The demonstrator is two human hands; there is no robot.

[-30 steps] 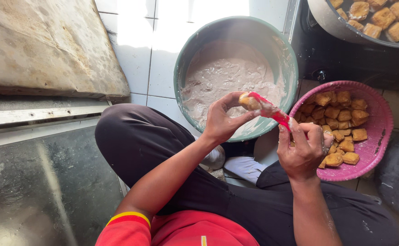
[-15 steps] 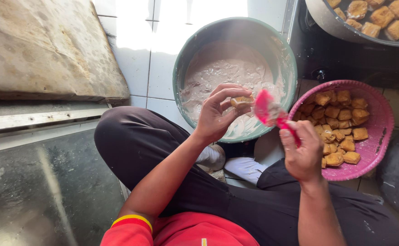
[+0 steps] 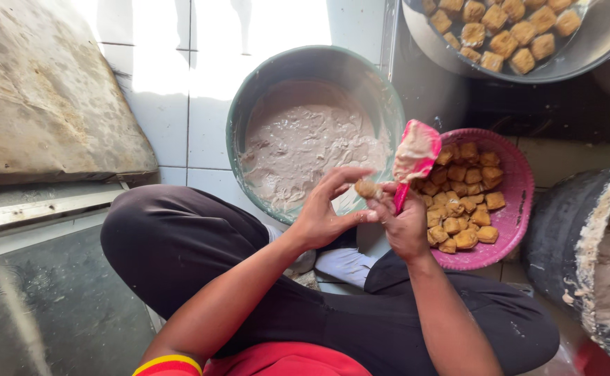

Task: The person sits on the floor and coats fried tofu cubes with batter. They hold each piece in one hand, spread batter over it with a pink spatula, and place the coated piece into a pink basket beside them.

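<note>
Tiled floor (image 3: 172, 90) | left hand (image 3: 326, 216) pinches tofu piece (image 3: 368, 188) | right hand (image 3: 406, 226) grips spatula (image 3: 415, 157), frame centre | risk: batter drips, tofu slips from loose pinch

Left hand (image 3: 326, 219) pinches a tofu piece (image 3: 367, 189); right hand (image 3: 406, 226) holds a pink spatula (image 3: 415, 157).

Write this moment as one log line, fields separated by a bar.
left hand: holds fried tofu piece | right hand: holds red spatula | green bowl: pale paste | pink basket: more pieces
</note>
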